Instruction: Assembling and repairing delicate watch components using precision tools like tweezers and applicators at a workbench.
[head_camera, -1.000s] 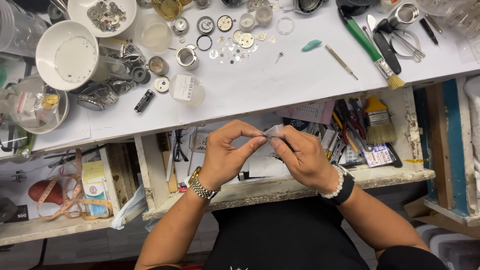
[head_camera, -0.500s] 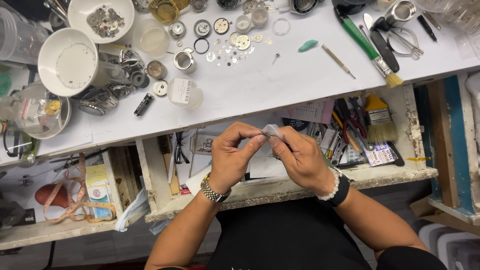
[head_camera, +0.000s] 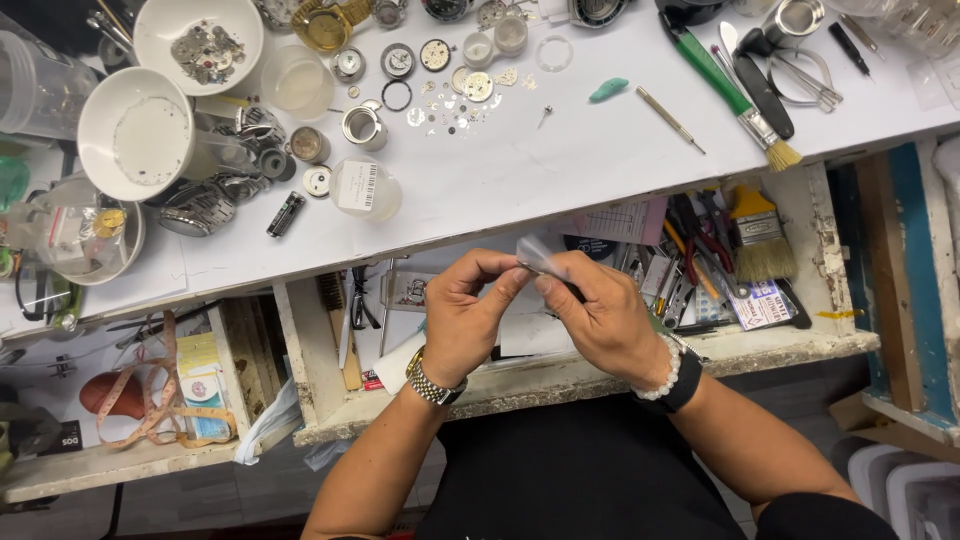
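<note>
Both of my hands meet over an open drawer below the white worktop. My left hand, with a metal watch on its wrist, pinches one end of a small clear plastic bag. My right hand, with a bead bracelet and a dark band on its wrist, pinches the bag's other side. What the bag contains cannot be made out. Watch parts and small gears lie scattered on the worktop above my hands.
White bowls and a plate of parts stand at the left. A green-handled brush, tweezers and a teal lump lie at the right. The drawer holds brushes, pliers and papers. A measuring tape lies lower left.
My hands have stayed together on the small bag and turned it slightly. The view has shifted a little.
</note>
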